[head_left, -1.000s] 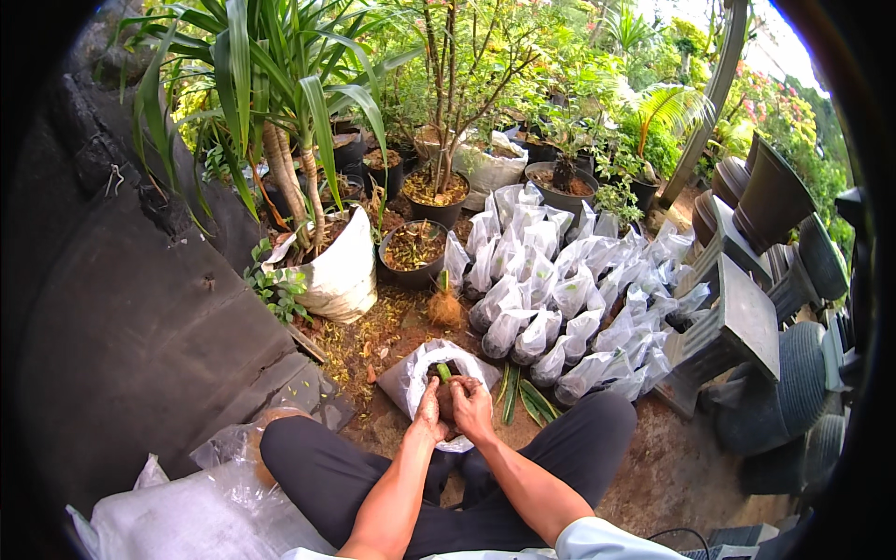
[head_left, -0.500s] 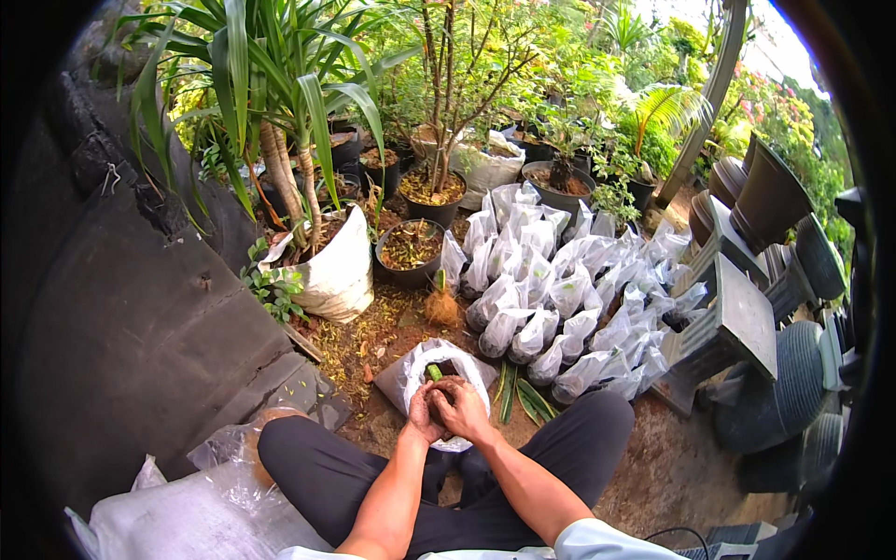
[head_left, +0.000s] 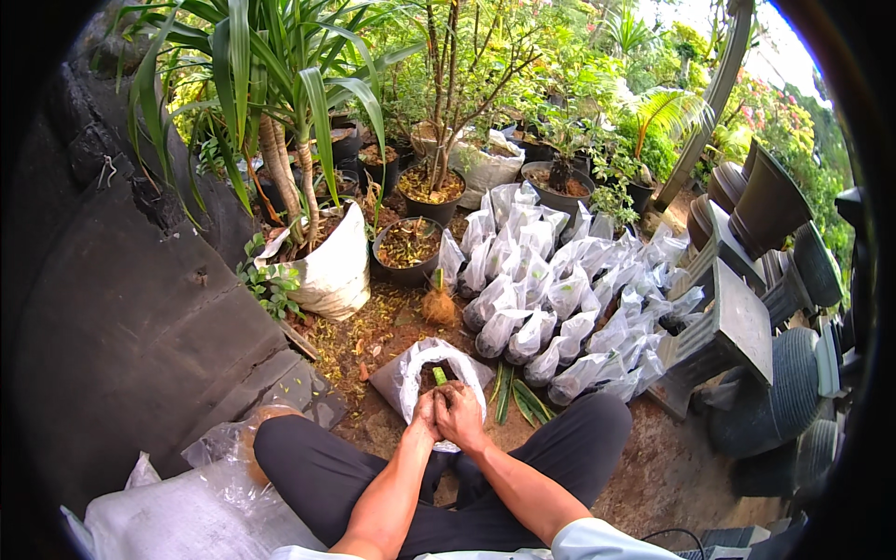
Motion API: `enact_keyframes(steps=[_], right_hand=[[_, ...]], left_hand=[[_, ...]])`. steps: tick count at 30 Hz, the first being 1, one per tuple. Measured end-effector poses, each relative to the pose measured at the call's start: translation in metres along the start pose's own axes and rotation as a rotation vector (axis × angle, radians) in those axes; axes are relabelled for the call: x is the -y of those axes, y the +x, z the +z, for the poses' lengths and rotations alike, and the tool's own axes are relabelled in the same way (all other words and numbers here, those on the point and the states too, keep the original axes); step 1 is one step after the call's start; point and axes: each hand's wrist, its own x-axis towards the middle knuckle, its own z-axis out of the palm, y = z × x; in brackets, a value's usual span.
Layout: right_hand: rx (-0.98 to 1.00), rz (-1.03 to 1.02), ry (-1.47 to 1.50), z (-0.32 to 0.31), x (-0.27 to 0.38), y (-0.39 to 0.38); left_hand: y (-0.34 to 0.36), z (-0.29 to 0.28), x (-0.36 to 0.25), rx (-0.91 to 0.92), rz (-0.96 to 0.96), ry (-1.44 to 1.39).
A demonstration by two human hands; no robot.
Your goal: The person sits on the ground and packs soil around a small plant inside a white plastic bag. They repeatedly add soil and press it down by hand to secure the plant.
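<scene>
Between my knees stands a whitish plastic bag [head_left: 397,381] with a rolled-down rim and dark soil inside. Over its opening my left hand [head_left: 426,416] and my right hand [head_left: 459,413] are pressed together, fingers closed and dirty with soil. A short green plant cutting [head_left: 440,375] sticks up from between them, its lower end hidden by the fingers. Both hands seem closed around it. On the ground just right of the bag lie several long green leaves [head_left: 527,401]. Beyond the bag stands a small seedling with a brown fibrous root ball [head_left: 439,306].
Many soil-filled plastic bags [head_left: 532,336] crowd the ground ahead right. Dark pots [head_left: 775,201] and stands [head_left: 719,327] are stacked at right. A white sack planter [head_left: 341,271] and a black pot [head_left: 408,250] stand ahead. A pale sack [head_left: 187,518] lies at lower left.
My hands have drawn closer together around the cutting. Its green top has shifted slightly right and stands more upright.
</scene>
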Motion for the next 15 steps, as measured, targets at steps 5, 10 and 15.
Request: enact_keyframes(steps=[5, 10, 15], right_hand=[[-0.010, -0.071, -0.042, 0.001, -0.002, 0.001], [-0.080, 0.306, 0.334, -0.002, -0.009, 0.017], [0.042, 0.184, 0.254, -0.006, -0.005, 0.018]], left_hand=[[-0.006, 0.020, -0.001, 0.004, 0.100, 0.105], [-0.023, 0.070, -0.007, -0.366, -0.057, 0.135], [-0.025, 0.073, -0.005, -0.338, 0.013, 0.027]])
